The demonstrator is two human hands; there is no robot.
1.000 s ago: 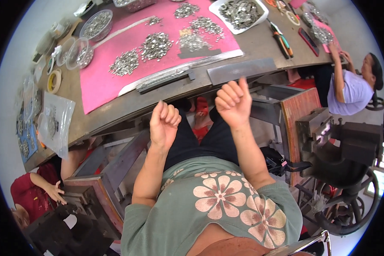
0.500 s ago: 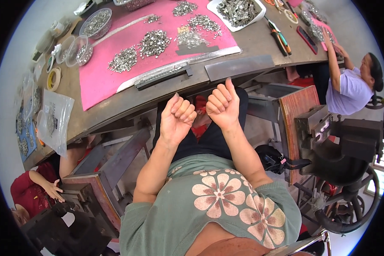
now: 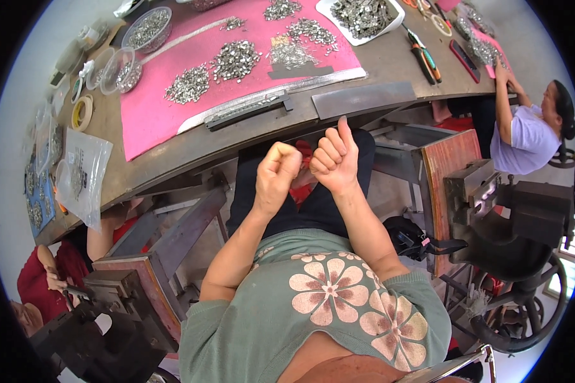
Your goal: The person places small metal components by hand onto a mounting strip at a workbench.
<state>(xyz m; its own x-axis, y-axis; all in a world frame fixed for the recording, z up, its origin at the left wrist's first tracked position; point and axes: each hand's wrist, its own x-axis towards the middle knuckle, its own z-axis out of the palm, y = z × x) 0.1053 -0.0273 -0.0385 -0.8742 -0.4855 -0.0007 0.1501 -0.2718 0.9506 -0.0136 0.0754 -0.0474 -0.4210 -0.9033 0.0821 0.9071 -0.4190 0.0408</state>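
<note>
Both my hands are raised over my lap, just short of the table's front edge. My left hand (image 3: 278,175) is curled into a fist, its knuckles turned up, with nothing showing in it. Close to its right, my right hand (image 3: 337,158) has its fingers folded in and its thumb sticking up; no object shows there either. Beyond them on the table lie a dark slotted metal bar (image 3: 249,111) and a flat grey metal plate (image 3: 363,99). A pink mat (image 3: 148,121) carries several heaps of small shiny metal pieces (image 3: 235,60).
A white tray (image 3: 322,7) of metal parts stands at the back. Pliers (image 3: 421,56) and a phone (image 3: 464,60) lie right. Tape (image 3: 82,113), plastic tubs (image 3: 134,48) and a clear bag (image 3: 86,172) are left. Co-workers sit at both sides, beside hand presses (image 3: 511,210).
My left hand has rolled inward from a thumb-up fist to knuckles up and shifted right. My right hand stays almost still. The co-worker at left has brought the hands together.
</note>
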